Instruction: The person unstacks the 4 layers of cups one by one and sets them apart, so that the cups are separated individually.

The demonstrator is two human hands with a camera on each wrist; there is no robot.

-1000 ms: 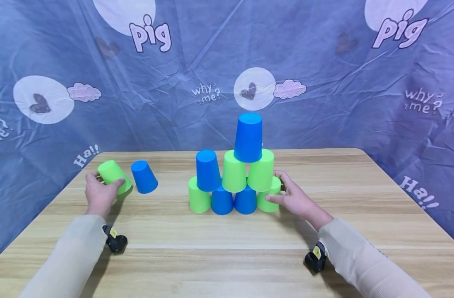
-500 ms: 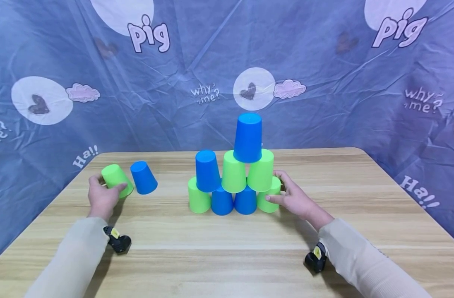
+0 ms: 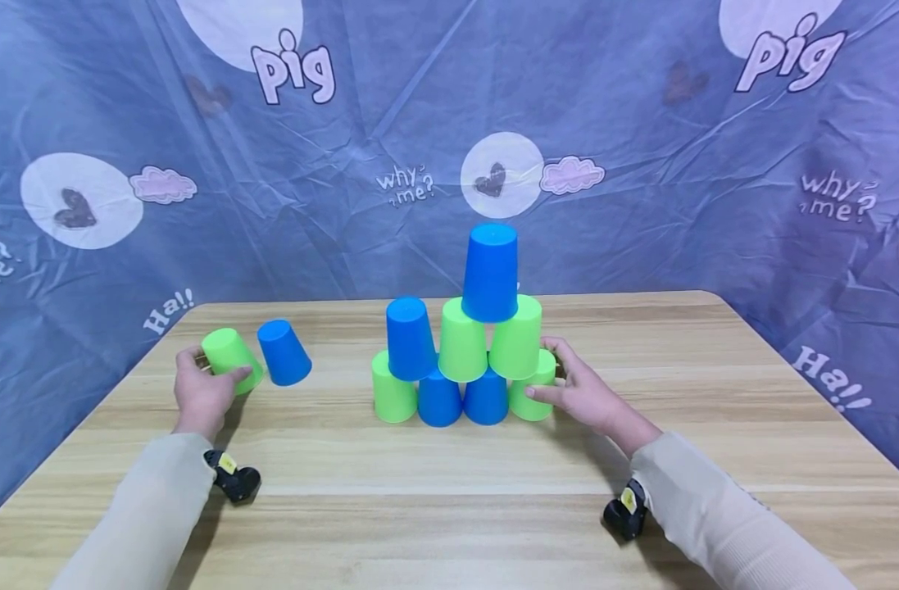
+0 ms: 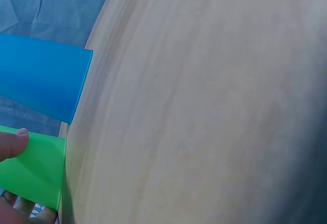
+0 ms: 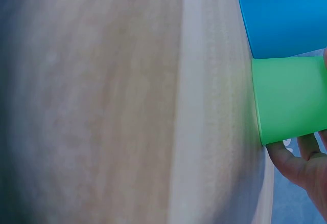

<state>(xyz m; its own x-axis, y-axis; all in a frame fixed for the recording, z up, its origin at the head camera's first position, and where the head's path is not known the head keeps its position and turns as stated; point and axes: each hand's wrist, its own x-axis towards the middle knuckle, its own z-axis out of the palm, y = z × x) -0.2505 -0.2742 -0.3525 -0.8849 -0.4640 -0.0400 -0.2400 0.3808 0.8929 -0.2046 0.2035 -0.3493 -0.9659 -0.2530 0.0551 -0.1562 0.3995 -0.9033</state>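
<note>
My left hand (image 3: 202,397) holds an upside-down green cup (image 3: 230,360) at the table's left, thumb on its near side and fingers on its outer side. Just right of it an upside-down blue cup (image 3: 284,352) stands alone. In the middle rises a pyramid of upside-down cups, its bottom row blue inside and green at both ends. My right hand (image 3: 585,393) grips the bottom right green cup (image 3: 533,393), thumb in front and fingers behind. Above are a blue cup (image 3: 410,340), two green cups (image 3: 464,340) and, on top, a blue cup (image 3: 492,273).
The wooden table (image 3: 449,524) extends in front of the pyramid and to both sides. Behind it hangs a blue printed cloth (image 3: 390,98). A small black wrist camera (image 3: 235,479) sits under the left sleeve, and another wrist camera (image 3: 626,510) under the right.
My left hand has brought the green cup slightly right and down, closer to the table and the lone blue cup. The right hand and the pyramid stay as they were.
</note>
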